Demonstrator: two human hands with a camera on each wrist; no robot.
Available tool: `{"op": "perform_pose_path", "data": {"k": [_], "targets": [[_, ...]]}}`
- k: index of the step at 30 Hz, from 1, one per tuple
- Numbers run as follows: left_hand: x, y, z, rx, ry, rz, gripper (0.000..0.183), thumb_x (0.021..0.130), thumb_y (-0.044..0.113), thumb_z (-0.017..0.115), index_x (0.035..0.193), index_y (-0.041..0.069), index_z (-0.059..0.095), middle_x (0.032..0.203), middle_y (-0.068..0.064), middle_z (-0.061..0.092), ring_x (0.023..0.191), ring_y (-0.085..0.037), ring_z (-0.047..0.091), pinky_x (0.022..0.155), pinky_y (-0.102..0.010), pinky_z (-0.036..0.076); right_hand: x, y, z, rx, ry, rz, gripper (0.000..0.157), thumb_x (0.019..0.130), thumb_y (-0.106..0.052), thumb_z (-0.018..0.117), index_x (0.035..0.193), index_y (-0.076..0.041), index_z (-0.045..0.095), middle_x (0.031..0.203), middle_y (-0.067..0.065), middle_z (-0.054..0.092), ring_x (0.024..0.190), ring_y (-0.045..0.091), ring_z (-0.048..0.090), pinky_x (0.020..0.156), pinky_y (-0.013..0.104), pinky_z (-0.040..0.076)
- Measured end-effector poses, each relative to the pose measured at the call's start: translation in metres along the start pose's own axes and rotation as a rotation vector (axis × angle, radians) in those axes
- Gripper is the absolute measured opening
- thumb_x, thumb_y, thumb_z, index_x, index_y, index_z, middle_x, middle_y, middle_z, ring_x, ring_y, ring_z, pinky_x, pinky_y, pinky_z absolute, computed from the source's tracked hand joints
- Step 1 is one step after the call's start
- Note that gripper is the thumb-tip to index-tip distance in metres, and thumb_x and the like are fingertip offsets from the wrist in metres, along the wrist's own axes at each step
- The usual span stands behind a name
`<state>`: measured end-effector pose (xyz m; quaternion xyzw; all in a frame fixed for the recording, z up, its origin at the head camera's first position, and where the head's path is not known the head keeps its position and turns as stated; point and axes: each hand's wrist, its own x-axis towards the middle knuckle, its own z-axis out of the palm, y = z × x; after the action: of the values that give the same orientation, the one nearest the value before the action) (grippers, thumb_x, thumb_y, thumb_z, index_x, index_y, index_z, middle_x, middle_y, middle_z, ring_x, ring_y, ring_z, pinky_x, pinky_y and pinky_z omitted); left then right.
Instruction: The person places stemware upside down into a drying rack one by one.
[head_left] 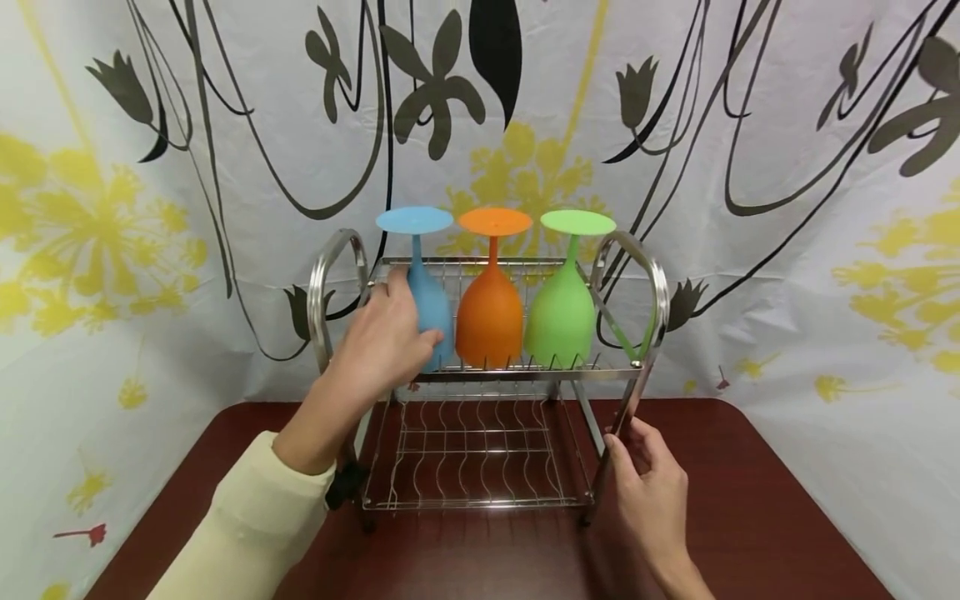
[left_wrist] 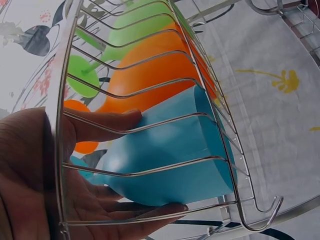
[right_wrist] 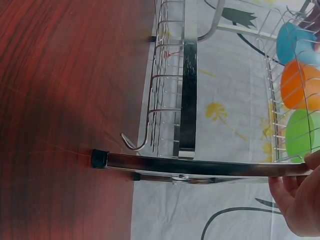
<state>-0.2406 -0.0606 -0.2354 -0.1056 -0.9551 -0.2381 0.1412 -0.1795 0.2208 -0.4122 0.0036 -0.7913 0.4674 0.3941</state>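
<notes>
Upside down on the upper shelf of a metal dish rack (head_left: 525, 376) stands a blue plastic goblet (head_left: 433, 312), its round foot on top. My left hand (head_left: 382, 333) grips the goblet's bowl from the left. In the left wrist view the thumb and fingers lie on opposite sides of the blue bowl, seen through the shelf wires. My right hand (head_left: 651, 483) holds the rack's front right leg (right_wrist: 210, 166), thumb and fingers on either side of the metal. An orange goblet (head_left: 490, 321) and a green goblet (head_left: 561, 321) stand inverted in the same row.
The rack's lower wire shelf (head_left: 480, 451) holds nothing in view. Curved metal side handles (head_left: 318, 292) rise at both ends of the upper shelf. The rack stands on a dark red table (head_left: 750, 517), with a flower-patterned cloth (head_left: 810, 275) hanging behind.
</notes>
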Motion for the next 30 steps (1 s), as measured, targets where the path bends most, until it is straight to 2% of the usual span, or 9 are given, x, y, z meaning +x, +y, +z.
{"op": "perform_pose_path", "data": {"k": [7,15,23,30], "targets": [[0.004,-0.004,0.000,-0.029,-0.015,-0.021,0.085,0.087,0.026,0.071,0.149,-0.001,0.020,0.132,-0.031,0.047,0.115,-0.045,0.052,0.095,-0.057,0.047,0.001,-0.001,0.002,0.004,-0.002,0.001,0.024,0.088,0.001,0.069,0.111,0.001,0.065,0.096,0.013,0.072,0.089,-0.013,0.060,0.079,0.004,0.048],[0.009,-0.002,0.002,-0.020,-0.010,-0.017,0.084,0.086,0.027,0.072,0.148,-0.001,0.023,0.130,-0.029,0.051,0.112,-0.043,0.055,0.093,-0.055,0.049,0.001,-0.001,-0.001,-0.015,0.012,0.009,0.023,0.087,0.002,0.069,0.110,0.001,0.066,0.095,0.010,0.072,0.088,-0.012,0.061,0.076,0.004,0.049],[-0.002,-0.004,-0.003,0.069,0.084,0.008,0.075,0.092,0.037,0.063,0.147,-0.001,0.029,0.131,-0.024,0.052,0.112,-0.041,0.055,0.093,-0.057,0.048,0.004,0.000,0.000,0.020,-0.014,0.015,0.024,0.088,0.000,0.069,0.112,0.001,0.066,0.097,0.013,0.072,0.088,-0.011,0.062,0.077,0.005,0.049],[-0.015,-0.006,-0.002,0.024,0.155,0.059,0.076,0.092,0.038,0.064,0.148,0.000,0.031,0.137,-0.022,0.051,0.117,-0.039,0.054,0.094,-0.056,0.048,0.004,0.000,-0.003,-0.011,-0.035,0.044,0.025,0.086,0.000,0.071,0.111,-0.002,0.067,0.096,0.008,0.072,0.086,-0.011,0.061,0.075,0.005,0.049]]}}
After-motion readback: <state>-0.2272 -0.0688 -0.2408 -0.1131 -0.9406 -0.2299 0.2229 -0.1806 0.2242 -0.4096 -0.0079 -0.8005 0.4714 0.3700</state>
